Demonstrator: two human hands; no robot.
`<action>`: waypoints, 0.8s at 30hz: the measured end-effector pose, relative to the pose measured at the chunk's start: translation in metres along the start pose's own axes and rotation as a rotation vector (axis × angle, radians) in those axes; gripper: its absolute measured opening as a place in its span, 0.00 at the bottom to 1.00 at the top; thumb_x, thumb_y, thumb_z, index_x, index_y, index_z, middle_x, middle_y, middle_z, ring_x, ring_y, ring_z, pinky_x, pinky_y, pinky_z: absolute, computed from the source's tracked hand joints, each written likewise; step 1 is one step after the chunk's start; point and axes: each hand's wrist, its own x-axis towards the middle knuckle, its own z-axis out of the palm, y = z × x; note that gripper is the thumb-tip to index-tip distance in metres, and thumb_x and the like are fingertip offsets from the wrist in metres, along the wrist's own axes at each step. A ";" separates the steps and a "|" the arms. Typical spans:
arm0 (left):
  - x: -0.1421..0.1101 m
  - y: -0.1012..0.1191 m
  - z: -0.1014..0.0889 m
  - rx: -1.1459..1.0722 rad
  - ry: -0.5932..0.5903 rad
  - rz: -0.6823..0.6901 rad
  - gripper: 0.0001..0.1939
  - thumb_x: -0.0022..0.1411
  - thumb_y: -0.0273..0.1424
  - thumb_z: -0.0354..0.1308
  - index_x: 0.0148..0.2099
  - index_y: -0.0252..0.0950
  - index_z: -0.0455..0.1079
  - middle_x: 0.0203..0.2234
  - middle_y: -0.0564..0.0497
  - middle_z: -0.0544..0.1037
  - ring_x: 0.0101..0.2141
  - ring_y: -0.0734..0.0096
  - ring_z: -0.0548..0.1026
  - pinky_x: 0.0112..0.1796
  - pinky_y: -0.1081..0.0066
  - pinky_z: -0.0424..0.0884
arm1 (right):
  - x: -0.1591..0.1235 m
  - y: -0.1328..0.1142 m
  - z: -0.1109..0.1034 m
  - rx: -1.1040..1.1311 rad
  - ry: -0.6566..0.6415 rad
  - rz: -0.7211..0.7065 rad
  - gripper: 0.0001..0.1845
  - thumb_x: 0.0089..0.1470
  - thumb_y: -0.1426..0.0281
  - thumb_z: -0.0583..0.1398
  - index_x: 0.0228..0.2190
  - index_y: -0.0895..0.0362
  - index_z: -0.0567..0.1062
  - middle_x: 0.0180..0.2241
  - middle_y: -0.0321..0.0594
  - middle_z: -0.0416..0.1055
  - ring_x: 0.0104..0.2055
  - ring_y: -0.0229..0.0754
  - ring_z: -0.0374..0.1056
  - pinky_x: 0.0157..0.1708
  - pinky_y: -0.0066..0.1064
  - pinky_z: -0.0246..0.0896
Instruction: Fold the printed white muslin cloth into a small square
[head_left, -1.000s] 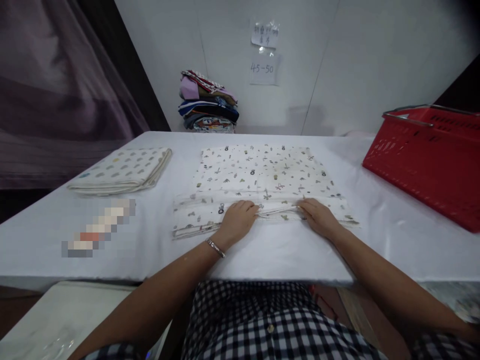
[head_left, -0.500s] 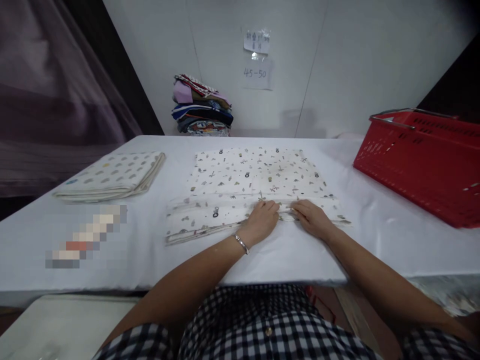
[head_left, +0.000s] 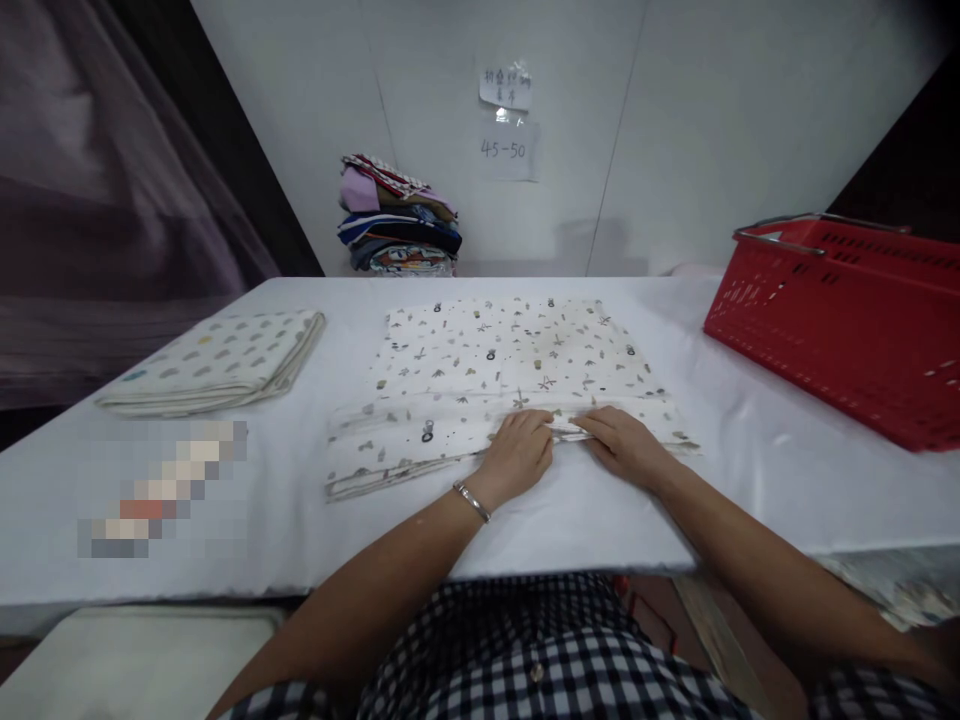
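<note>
A white cloth [head_left: 487, 350] with small grey and tan printed figures lies on the table, its near part folded over into a layered strip. My left hand [head_left: 519, 455], with a silver bracelet at the wrist, is closed on the near edge around its middle, fingertips tucked over the fold. Just to the right, my right hand [head_left: 622, 445] grips the same edge with thumb and fingers together. A short stretch of bunched fabric shows between the two hands. What lies under the fingers is hidden.
Left on the white-covered table [head_left: 360, 550] are a folded cloth with grey cloud-like prints [head_left: 217, 355] and a blurred-out object [head_left: 165, 490]. A red basket [head_left: 840, 330] stands at right. Piled fabrics [head_left: 401, 215] sit at the back near the wall, below paper signs [head_left: 506, 120].
The view has shifted slightly. Both hands stay at the cloth's near edge, the right hand's fingers a little closer to the left. The cloth lies much as before.
</note>
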 end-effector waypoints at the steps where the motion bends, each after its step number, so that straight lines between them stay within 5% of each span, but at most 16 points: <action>1: 0.000 0.000 0.000 0.027 -0.033 0.034 0.08 0.64 0.26 0.46 0.37 0.34 0.66 0.44 0.46 0.70 0.46 0.64 0.67 0.47 0.61 0.62 | 0.000 0.000 0.000 -0.004 0.006 0.007 0.18 0.57 0.74 0.51 0.49 0.56 0.67 0.42 0.47 0.69 0.43 0.47 0.64 0.41 0.41 0.63; 9: -0.005 0.000 -0.001 0.044 -0.145 0.113 0.07 0.63 0.29 0.49 0.41 0.36 0.67 0.46 0.47 0.71 0.45 0.64 0.67 0.45 0.62 0.62 | -0.004 0.003 -0.005 0.009 -0.018 0.007 0.13 0.55 0.76 0.51 0.40 0.57 0.71 0.38 0.47 0.70 0.42 0.47 0.64 0.40 0.41 0.63; 15: -0.005 -0.002 0.004 -0.115 -0.035 -0.085 0.10 0.66 0.33 0.46 0.46 0.36 0.64 0.38 0.49 0.74 0.40 0.67 0.71 0.40 0.67 0.65 | -0.008 0.006 -0.009 0.168 -0.011 -0.004 0.16 0.54 0.69 0.56 0.46 0.56 0.71 0.44 0.47 0.68 0.45 0.48 0.64 0.44 0.43 0.62; 18: -0.003 -0.004 0.004 -0.128 0.021 -0.103 0.10 0.66 0.33 0.46 0.43 0.36 0.66 0.36 0.50 0.74 0.39 0.69 0.69 0.42 0.67 0.65 | -0.006 0.007 -0.008 0.234 -0.001 0.086 0.13 0.58 0.67 0.53 0.43 0.54 0.73 0.42 0.45 0.70 0.45 0.45 0.65 0.44 0.40 0.63; 24: 0.001 -0.003 0.002 -0.073 -0.080 -0.084 0.12 0.65 0.35 0.49 0.36 0.37 0.71 0.32 0.50 0.72 0.37 0.68 0.68 0.42 0.65 0.63 | -0.006 0.008 -0.006 0.264 -0.008 0.094 0.11 0.57 0.68 0.55 0.40 0.53 0.76 0.39 0.43 0.70 0.42 0.44 0.65 0.41 0.37 0.63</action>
